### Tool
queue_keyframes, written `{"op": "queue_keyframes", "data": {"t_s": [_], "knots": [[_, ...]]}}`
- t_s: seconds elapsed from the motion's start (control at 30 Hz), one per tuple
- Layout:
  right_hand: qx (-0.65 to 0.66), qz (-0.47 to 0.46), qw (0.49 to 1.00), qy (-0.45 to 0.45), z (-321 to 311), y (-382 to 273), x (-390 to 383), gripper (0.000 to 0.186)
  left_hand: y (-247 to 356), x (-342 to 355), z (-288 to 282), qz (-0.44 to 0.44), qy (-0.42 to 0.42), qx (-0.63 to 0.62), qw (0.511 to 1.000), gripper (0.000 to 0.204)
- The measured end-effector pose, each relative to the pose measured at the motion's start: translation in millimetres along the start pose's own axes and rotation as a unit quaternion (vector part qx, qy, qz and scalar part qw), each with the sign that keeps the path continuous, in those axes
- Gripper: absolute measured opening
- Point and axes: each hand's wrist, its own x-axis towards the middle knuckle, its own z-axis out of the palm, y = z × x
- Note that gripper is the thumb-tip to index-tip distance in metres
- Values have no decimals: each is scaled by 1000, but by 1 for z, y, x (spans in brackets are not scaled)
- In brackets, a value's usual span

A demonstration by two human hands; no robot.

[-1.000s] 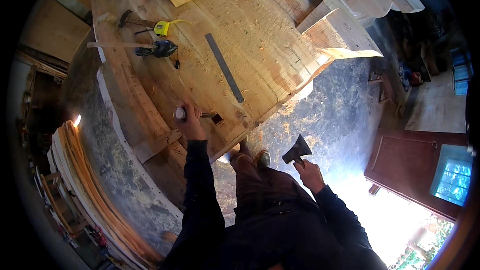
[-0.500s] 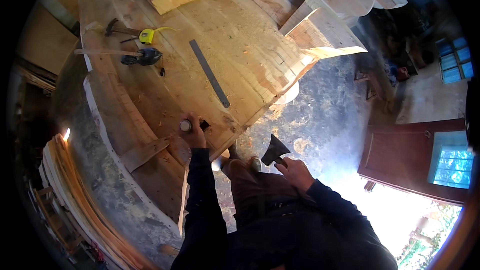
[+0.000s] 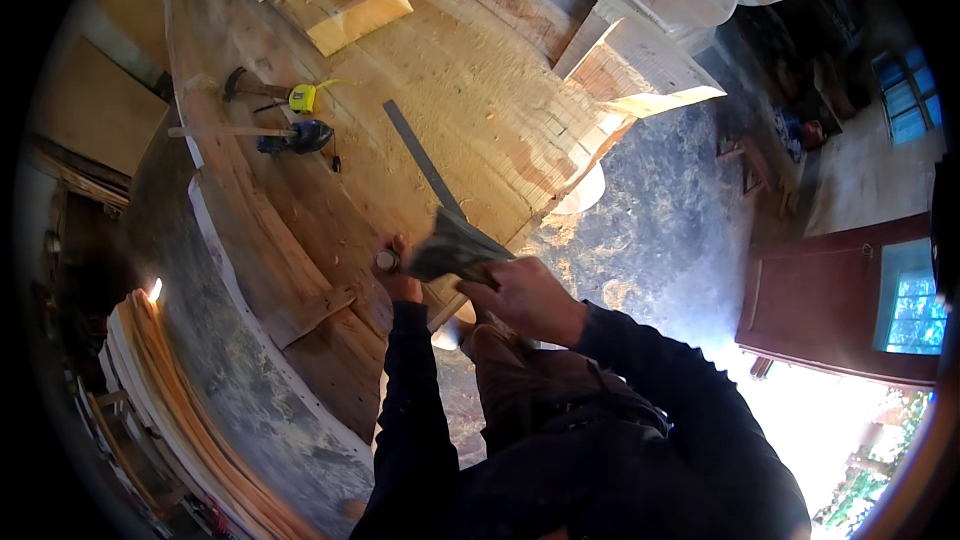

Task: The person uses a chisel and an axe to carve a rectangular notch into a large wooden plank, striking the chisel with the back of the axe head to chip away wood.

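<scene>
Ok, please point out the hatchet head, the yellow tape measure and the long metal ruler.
hatchet head (image 3: 452,245), head view, middle of the dark blade.
yellow tape measure (image 3: 302,98), head view, centre of its case.
long metal ruler (image 3: 420,155), head view, middle of the strip.

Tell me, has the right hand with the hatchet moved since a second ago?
Yes. The right hand has swung the hatchet up from beside the leg to the workbench edge, close to the left hand and the chisel handle.

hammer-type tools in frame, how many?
3, I think. One hatchet-like tool in the right hand, above the left hand. Two long-handled ones on the workbench: a hammer by the yellow tape measure, another dark-headed one just below. Others may be hidden.
</scene>
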Motion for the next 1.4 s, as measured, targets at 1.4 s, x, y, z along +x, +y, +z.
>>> {"op": "queue_keyframes", "data": {"t_s": [1.4], "knots": [[25, 190, 981, -21, 46, 40, 6, 37, -23, -46, -11, 218, -35, 274, 936, 19]]}}
